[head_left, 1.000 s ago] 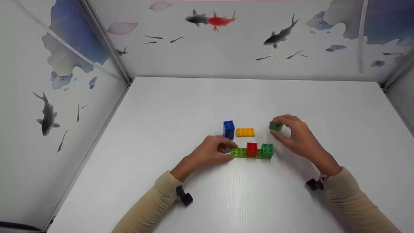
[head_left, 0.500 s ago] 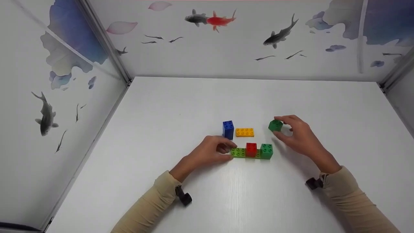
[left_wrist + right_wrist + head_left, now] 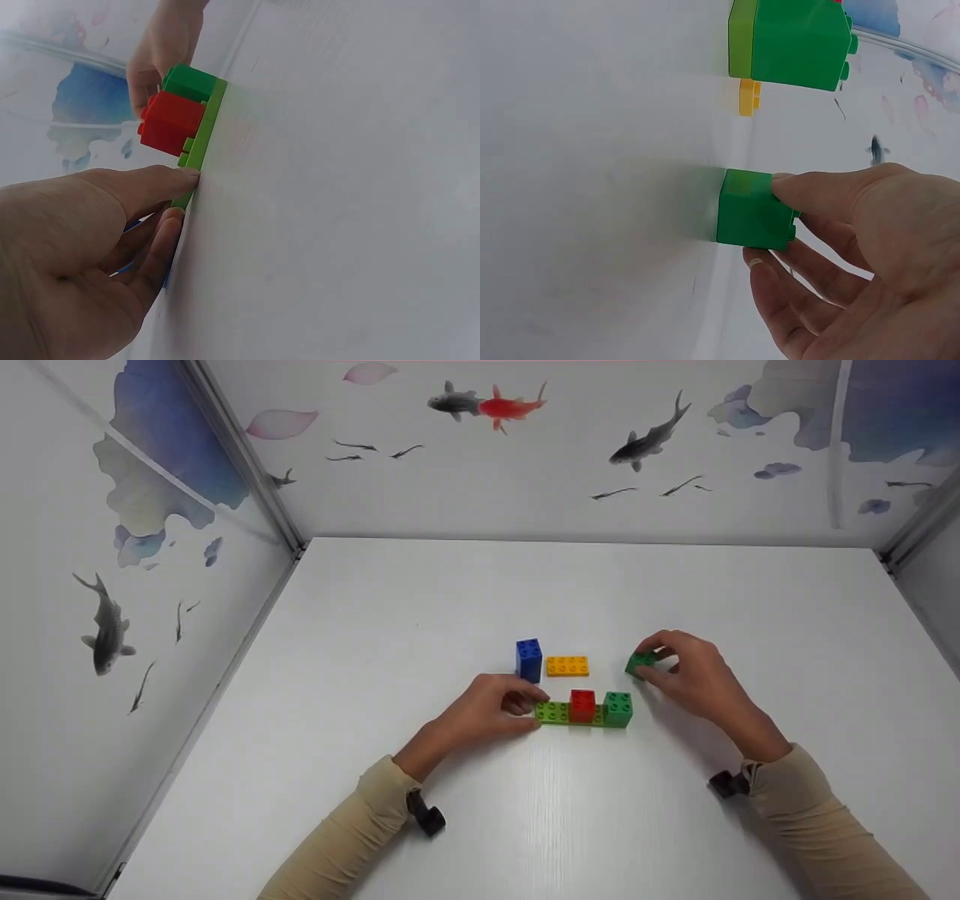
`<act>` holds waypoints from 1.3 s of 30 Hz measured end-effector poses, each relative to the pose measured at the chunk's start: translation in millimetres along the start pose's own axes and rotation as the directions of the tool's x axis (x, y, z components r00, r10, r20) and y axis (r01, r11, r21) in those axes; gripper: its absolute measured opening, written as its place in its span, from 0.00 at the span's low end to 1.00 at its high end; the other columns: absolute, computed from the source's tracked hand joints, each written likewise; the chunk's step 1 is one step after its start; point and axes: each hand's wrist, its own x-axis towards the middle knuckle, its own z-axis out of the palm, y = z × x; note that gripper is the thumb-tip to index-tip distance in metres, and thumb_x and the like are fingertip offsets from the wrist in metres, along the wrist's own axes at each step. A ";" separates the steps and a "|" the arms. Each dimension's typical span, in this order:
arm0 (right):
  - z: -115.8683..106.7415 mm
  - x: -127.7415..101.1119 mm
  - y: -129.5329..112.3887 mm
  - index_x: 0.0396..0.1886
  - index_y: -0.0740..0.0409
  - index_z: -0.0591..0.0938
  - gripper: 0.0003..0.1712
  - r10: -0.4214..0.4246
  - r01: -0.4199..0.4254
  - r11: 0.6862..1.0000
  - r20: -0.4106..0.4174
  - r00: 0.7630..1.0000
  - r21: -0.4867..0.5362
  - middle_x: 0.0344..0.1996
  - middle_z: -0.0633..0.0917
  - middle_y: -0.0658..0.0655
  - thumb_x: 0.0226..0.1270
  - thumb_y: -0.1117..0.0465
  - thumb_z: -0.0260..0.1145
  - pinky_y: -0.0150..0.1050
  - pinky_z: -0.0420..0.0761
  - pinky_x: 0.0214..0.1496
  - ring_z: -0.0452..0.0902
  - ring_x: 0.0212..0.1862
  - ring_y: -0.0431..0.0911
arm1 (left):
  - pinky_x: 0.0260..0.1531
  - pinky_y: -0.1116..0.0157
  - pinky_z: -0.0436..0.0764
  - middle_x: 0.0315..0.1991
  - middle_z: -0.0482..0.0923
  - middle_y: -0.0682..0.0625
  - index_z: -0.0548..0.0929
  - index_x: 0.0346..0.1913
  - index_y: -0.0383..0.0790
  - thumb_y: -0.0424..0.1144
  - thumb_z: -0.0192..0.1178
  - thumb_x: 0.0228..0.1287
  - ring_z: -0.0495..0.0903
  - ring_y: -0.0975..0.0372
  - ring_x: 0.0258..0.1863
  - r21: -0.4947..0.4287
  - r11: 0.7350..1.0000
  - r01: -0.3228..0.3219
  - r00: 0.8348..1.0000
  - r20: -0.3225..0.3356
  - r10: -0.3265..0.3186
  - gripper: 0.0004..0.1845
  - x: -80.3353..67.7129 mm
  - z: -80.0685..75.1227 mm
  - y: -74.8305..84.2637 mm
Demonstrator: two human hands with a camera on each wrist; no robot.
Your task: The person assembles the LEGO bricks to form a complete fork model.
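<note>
Loose green block in right hand — lime plate in left hand

Creased tan sleeves end in cuffs, a small black device beside each one.

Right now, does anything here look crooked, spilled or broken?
Nothing looks spilled or broken. The green block in the right hand looks slightly askew: it is turned at an angle, while the yellow brick and light-green plate lie roughly parallel.
</note>
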 end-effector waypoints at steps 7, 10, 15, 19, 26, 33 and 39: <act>0.2 -1.2 -5.0 0.64 0.57 0.85 0.22 0.006 -0.006 1.000 0.015 1.000 0.015 0.59 0.89 0.60 0.73 0.65 0.75 0.58 0.88 0.54 0.87 0.57 0.58 | 0.51 0.72 0.88 0.52 0.90 0.52 0.91 0.59 0.44 0.35 0.76 0.67 0.86 0.68 0.45 0.015 1.000 -0.003 1.000 0.014 0.003 0.18 0.3 -1.2 -0.2; 1.1 -1.8 -7.3 0.70 0.56 0.82 0.27 -0.002 0.002 1.000 0.016 1.000 0.008 0.62 0.88 0.60 0.73 0.65 0.75 0.57 0.88 0.55 0.87 0.59 0.58 | 0.51 0.72 0.88 0.52 0.90 0.52 0.91 0.59 0.45 0.35 0.76 0.67 0.86 0.68 0.45 0.017 1.000 -0.001 1.000 0.015 0.000 0.18 0.8 -1.1 0.7; 2.8 -1.9 -11.0 0.72 0.56 0.81 0.31 -0.027 0.027 1.000 -0.006 1.000 -0.002 0.63 0.89 0.60 0.71 0.65 0.76 0.55 0.88 0.56 0.88 0.59 0.57 | 0.50 0.72 0.88 0.51 0.90 0.52 0.91 0.59 0.45 0.35 0.76 0.67 0.86 0.68 0.45 0.011 1.000 0.008 1.000 0.010 -0.009 0.18 0.4 -0.5 0.9; 4.3 -2.1 -14.3 0.76 0.53 0.79 0.35 -0.065 0.065 0.998 -0.026 0.998 -0.009 0.62 0.90 0.59 0.71 0.66 0.77 0.51 0.88 0.56 0.88 0.59 0.56 | 0.50 0.71 0.88 0.51 0.90 0.51 0.91 0.59 0.44 0.34 0.76 0.67 0.86 0.67 0.44 0.001 1.000 0.010 1.000 0.006 -0.010 0.18 -0.5 -0.5 1.2; 9.1 -3.3 -19.0 0.76 0.54 0.79 0.36 -0.139 0.138 0.990 -0.089 0.986 -0.016 0.59 0.90 0.58 0.69 0.69 0.77 0.53 0.89 0.55 0.87 0.59 0.54 | 0.51 0.71 0.88 0.51 0.90 0.52 0.91 0.59 0.46 0.36 0.76 0.67 0.86 0.67 0.45 0.001 1.000 0.015 1.000 0.000 -0.015 0.18 -1.0 -0.6 0.3; 13.2 -2.1 -25.9 0.69 0.57 0.84 0.29 -0.186 0.189 0.982 -0.131 0.974 0.007 0.57 0.89 0.56 0.68 0.69 0.78 0.58 0.90 0.54 0.87 0.57 0.51 | 0.52 0.71 0.88 0.50 0.90 0.53 0.91 0.59 0.46 0.36 0.76 0.67 0.85 0.66 0.44 0.016 1.000 0.005 1.000 -0.007 -0.005 0.18 -2.1 -1.3 -0.5; 16.8 -3.7 -34.2 0.68 0.55 0.85 0.28 -0.194 0.197 0.980 -0.124 0.973 0.015 0.58 0.88 0.54 0.68 0.67 0.79 0.48 0.90 0.55 0.86 0.57 0.49 | 0.52 0.71 0.88 0.51 0.90 0.53 0.91 0.59 0.46 0.35 0.75 0.68 0.85 0.66 0.45 0.004 1.000 0.012 1.000 -0.002 -0.012 0.18 -1.7 -0.5 -0.1</act>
